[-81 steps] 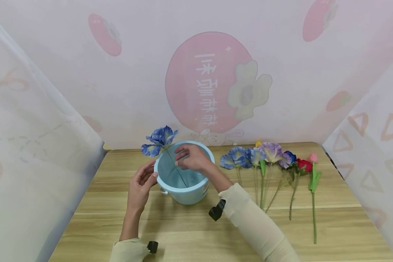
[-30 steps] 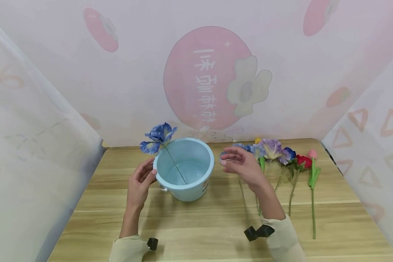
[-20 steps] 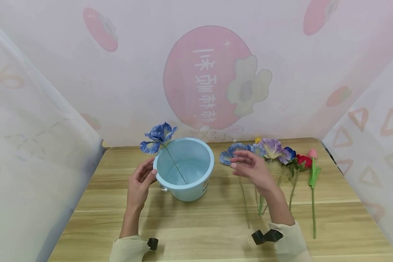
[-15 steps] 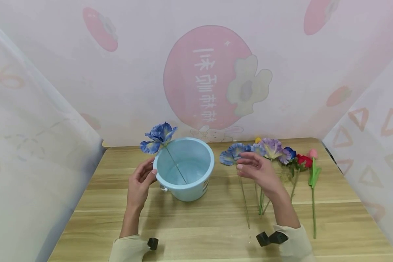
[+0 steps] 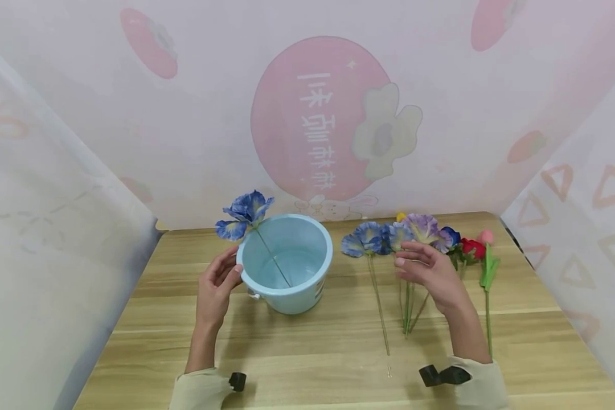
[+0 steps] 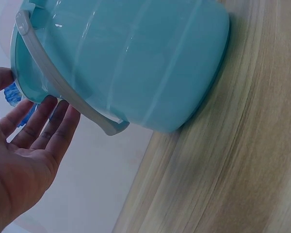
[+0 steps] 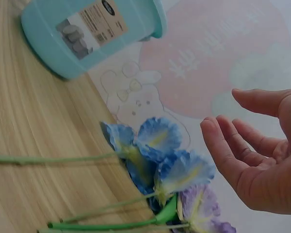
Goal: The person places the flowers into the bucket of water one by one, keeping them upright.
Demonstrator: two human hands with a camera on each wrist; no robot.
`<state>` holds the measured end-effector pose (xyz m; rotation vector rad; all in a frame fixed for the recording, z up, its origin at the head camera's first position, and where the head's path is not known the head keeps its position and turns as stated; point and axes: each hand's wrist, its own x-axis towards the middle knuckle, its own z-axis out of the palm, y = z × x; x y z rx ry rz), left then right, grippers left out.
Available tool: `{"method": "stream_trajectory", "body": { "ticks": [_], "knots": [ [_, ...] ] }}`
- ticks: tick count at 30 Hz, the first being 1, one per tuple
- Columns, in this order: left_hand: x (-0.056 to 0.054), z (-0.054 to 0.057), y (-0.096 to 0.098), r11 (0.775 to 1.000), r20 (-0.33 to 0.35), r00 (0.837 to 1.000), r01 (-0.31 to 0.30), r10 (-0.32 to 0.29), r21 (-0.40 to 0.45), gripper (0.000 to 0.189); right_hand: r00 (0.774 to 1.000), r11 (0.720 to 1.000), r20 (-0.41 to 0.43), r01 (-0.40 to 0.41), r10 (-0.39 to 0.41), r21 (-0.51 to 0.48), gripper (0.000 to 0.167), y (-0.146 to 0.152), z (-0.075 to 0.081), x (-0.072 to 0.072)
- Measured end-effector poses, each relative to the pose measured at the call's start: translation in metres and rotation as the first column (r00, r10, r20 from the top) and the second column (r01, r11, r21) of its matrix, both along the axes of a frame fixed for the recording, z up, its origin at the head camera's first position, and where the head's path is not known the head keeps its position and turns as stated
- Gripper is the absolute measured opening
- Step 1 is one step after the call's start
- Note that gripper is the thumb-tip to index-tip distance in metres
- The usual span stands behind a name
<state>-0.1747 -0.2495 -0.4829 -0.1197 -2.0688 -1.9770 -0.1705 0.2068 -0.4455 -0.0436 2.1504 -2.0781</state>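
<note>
A light blue bucket (image 5: 294,302) stands upright on the wooden table. My left hand (image 5: 216,290) grips its rim on the left side, thumb on top; the left wrist view shows the fingers (image 6: 41,128) at the outer wall near the grey handle (image 6: 58,80). One blue artificial iris (image 5: 246,213) leans in the bucket, its bloom out past the back-left rim. My right hand (image 5: 430,276) hovers with loosely bent, parted fingers and holds nothing. It overlaps the row of flowers in the head view, near a pale blue iris (image 7: 184,172) and a purple iris (image 5: 422,226).
Right of the bucket lies another blue iris (image 5: 366,239), stem toward me. Farther right are a red rose (image 5: 472,249), a dark blue flower (image 5: 452,234) and a pink tulip (image 5: 486,237). A patterned backdrop (image 5: 195,142) rises behind the table (image 5: 307,364).
My right hand has come out of the bucket, leaving the blue iris in it, and has moved right over the flowers. The left hand keeps its grip on the rim.
</note>
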Motion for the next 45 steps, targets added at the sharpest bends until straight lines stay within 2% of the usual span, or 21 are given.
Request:
{"method": "stream_trajectory", "body": {
  "ticks": [4, 10, 16, 25, 31, 35, 37, 41, 45],
  "knots": [
    [0.000, 0.000, 0.000, 1.000, -0.001, 1.000, -0.005, 0.005, 0.003, 0.043, 1.000, 1.000, 0.003, 0.026, -0.026, -0.010, 0.060, 0.015, -0.003, 0.003],
    [0.000, 0.000, 0.000, 1.000, 0.000, 1.000, -0.010, 0.010, 0.001, 0.043, 0.997, 0.995, -0.004, 0.080, -0.081, -0.056, 0.046, 0.038, -0.009, 0.008],
    [0.000, 0.000, 0.001, 1.000, -0.003, 1.000, -0.004, 0.004, 0.010, 0.043, 0.993, 0.991, -0.009, 0.121, -0.121, -0.050, 0.039, 0.070, -0.017, 0.015],
    [0.000, 0.000, 0.002, 1.000, -0.002, 1.000, 0.003, -0.003, 0.015, 0.043, 0.975, 0.973, 0.030, 0.223, -0.222, -0.052, 0.033, 0.124, -0.034, 0.027],
    [0.000, 0.000, 0.000, 1.000, 0.006, 1.000, -0.007, 0.007, 0.009, 0.043, 0.966, 0.965, 0.074, 0.252, -0.247, -0.071, 0.026, 0.147, -0.044, 0.029],
    [0.000, 0.000, 0.000, 1.000, -0.004, 1.000, -0.010, 0.010, 0.011, 0.043, 0.961, 0.966, 0.113, 0.256, -0.252, -0.022, 0.025, 0.159, -0.049, 0.028],
    [0.000, -0.001, 0.000, 1.000, -0.011, 1.000, -0.007, 0.007, 0.015, 0.043, 0.960, 0.969, 0.128, 0.246, -0.248, 0.033, 0.032, 0.165, -0.052, 0.028],
    [-0.001, -0.001, 0.000, 1.000, -0.021, 1.000, 0.000, 0.001, 0.016, 0.043, 0.964, 0.956, 0.138, 0.192, -0.226, 0.223, 0.073, 0.173, -0.059, 0.026],
    [-0.001, -0.001, 0.000, 1.000, -0.029, 1.000, 0.004, -0.003, 0.018, 0.042, 0.958, 0.930, 0.189, 0.142, -0.216, 0.340, 0.084, 0.178, -0.066, 0.024]
  ]
}}
